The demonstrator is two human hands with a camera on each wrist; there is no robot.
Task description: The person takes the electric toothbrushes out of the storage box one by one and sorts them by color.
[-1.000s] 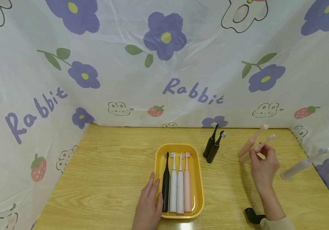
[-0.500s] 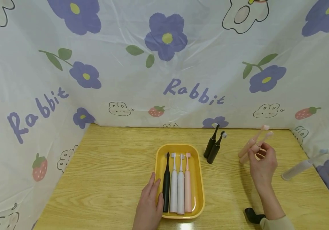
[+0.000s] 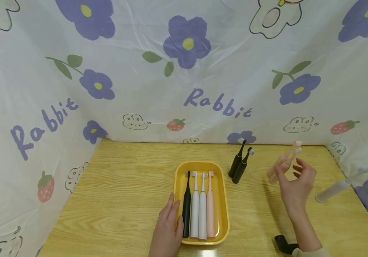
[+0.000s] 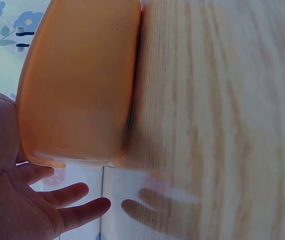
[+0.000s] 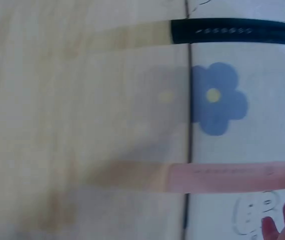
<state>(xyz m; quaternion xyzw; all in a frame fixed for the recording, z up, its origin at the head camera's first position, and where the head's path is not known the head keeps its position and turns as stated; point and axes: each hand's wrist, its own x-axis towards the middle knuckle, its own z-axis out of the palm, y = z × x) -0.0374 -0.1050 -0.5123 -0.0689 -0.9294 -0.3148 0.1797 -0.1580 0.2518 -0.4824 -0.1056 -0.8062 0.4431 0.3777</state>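
Note:
My right hand (image 3: 296, 185) is beside two pink electric toothbrushes that stand upright on their bases. Its fingers are spread, and the thumb and index finger overlap the nearer pink toothbrush (image 3: 287, 165) in the head view. Behind that one rises the farther pink toothbrush (image 3: 278, 165). In the right wrist view, the fingertips (image 5: 270, 229) show below a pink handle (image 5: 227, 178), apart from it. My left hand (image 3: 165, 228) rests along the left rim of a yellow tray (image 3: 225, 217), fingers extended. Lying in the tray are a black toothbrush (image 3: 187, 214), two white ones and a pink toothbrush (image 3: 210, 214).
Two black electric toothbrushes (image 3: 240, 172) stand upright to the right of the tray. A white electric toothbrush (image 3: 332, 191) stands near the table's right edge. Patterned cloth (image 3: 132, 82) walls the back and sides of the wooden table (image 3: 116, 200).
The right hand's fingers have opened away from the nearer pink toothbrush, whose head has shifted left toward the farther one. The left hand stays at the tray.

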